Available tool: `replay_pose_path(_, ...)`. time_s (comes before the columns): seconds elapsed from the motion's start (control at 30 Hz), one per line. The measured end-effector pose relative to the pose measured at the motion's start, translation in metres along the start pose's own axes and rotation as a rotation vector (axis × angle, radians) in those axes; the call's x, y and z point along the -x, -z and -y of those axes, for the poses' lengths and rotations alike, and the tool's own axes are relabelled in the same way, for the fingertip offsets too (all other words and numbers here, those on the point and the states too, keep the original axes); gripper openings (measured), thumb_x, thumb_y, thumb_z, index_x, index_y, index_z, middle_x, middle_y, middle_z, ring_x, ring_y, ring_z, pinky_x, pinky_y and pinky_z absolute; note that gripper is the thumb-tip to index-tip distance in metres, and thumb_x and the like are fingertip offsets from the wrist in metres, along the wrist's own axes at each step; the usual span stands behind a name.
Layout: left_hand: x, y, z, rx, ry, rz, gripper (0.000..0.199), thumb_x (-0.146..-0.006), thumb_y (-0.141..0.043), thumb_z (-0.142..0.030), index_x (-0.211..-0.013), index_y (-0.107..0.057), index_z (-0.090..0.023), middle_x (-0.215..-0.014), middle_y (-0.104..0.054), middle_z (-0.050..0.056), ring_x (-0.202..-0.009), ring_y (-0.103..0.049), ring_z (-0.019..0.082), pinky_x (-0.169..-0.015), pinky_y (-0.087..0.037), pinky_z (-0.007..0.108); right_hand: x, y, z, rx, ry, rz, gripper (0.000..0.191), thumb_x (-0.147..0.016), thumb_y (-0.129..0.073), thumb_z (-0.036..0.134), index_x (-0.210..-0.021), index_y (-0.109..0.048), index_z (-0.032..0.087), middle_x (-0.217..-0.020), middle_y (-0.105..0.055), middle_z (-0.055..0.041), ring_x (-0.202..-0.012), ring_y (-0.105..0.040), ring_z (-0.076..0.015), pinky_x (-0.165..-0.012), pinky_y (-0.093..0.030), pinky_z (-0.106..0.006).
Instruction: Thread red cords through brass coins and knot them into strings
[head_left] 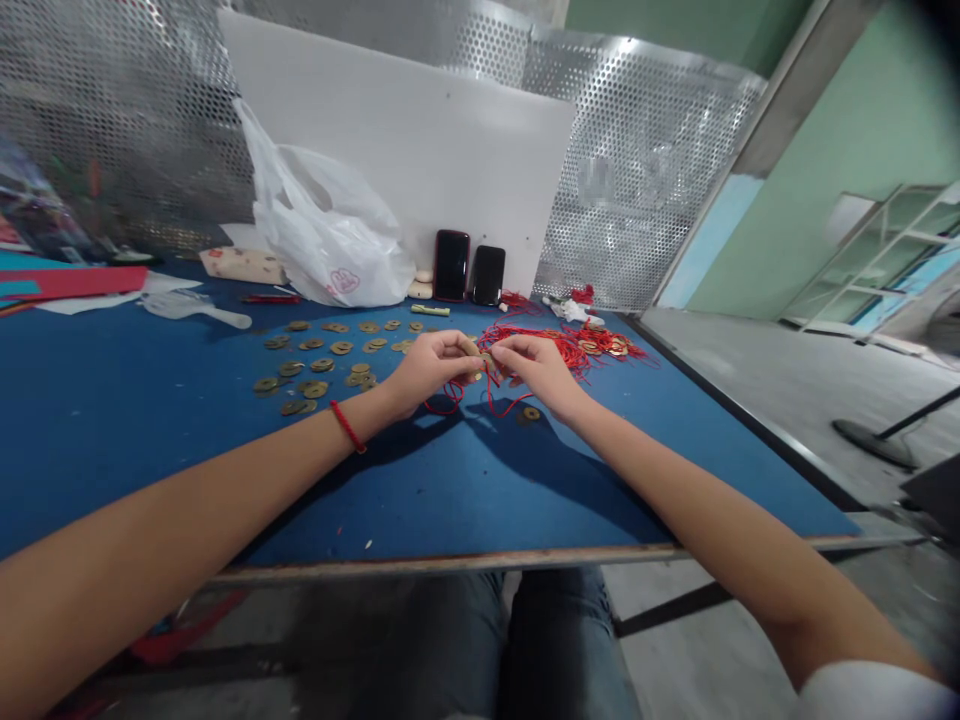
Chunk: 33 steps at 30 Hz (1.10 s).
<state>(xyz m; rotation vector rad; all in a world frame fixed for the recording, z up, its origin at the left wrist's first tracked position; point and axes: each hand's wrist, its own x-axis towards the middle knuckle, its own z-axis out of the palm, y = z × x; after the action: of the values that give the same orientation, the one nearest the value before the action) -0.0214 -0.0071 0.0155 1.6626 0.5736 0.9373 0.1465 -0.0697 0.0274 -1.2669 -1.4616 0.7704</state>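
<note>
Just above the blue table, my left hand [431, 370] pinches a brass-coloured coin [486, 361] with a hole. My right hand [538, 372] meets it from the other side, thumb and finger closed at the coin and a red cord [491, 398]. Loops of that cord hang below both hands. One loose coin [531, 413] lies under my right hand. To the left of my left hand, several coins [319, 366] are spread on the table. A tangle of red cords [570, 350] lies behind and right of my right hand.
On the blue table [450, 500], a white plastic bag [337, 245] stands at the back. Two dark phones [451, 265] [488, 275] lean on a white board [397, 120]. A clear plastic scoop [195, 308] and red sheets [82, 281] lie at the left.
</note>
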Motion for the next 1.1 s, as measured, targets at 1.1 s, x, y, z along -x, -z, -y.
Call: replay_pose_path(1.1,-0.003,0.000,0.003,-0.007,-0.016,-0.218,0.015,-0.067,-0.071,-0.018,-0.072,-0.057,-0.014,-0.063,-0.063,0.000,-0.056,-0.059,0.010,-0.057,-0.049,0.022,0.013,-0.008,0.002,0.184,0.175,0.365,0.032,-0.090,-0.049,0.030,-0.115,-0.063,0.015,-0.077,-0.070,-0.0002,-0.049,-0.049,-0.0037,-0.053,-0.039,-0.017)
